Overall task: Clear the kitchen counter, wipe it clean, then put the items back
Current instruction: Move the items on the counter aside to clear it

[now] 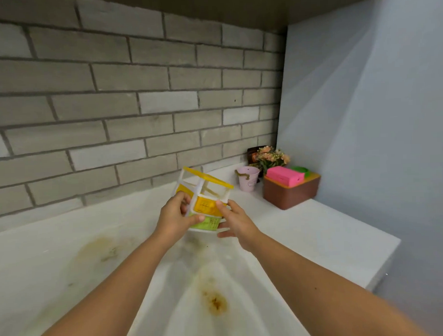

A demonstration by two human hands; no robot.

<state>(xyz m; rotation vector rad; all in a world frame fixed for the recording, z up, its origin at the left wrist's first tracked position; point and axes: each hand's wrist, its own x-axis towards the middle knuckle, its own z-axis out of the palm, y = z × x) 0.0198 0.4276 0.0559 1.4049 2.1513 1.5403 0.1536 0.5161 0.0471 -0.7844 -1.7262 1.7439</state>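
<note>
The small drawer unit [206, 193], a white frame with a yellow top, a yellow drawer and a green drawer, is held toward the back of the counter [318, 229] and tilted, its top leaning to the right. Whether its lowest edge touches the surface cannot be told. The left hand [175, 214] grasps the left side of the frame, fingers curled on it and thumb against the green drawer front. The right hand [238, 223] grasps the right side, thumb laid on the yellow drawer front and fingers under the base. This two-sided hold with both thumbs on the drawer fronts appears meant to keep the drawers from sliding out while the unit is tipped. The step in hand is judged to be clearing. Brown and yellowish stains [215, 302] are spread over the near and left parts of the counter, so wiping is not yet done. In the far right corner, well apart from the hands, stand a pink pot [248, 178], a bunch of flowers [271, 156] and a brown box [289, 193] with a pink box [284, 177] on top of it. These occupy the corner and would need removal before that area can be wiped. The blue side wall [377, 137] closes off the right.
</note>
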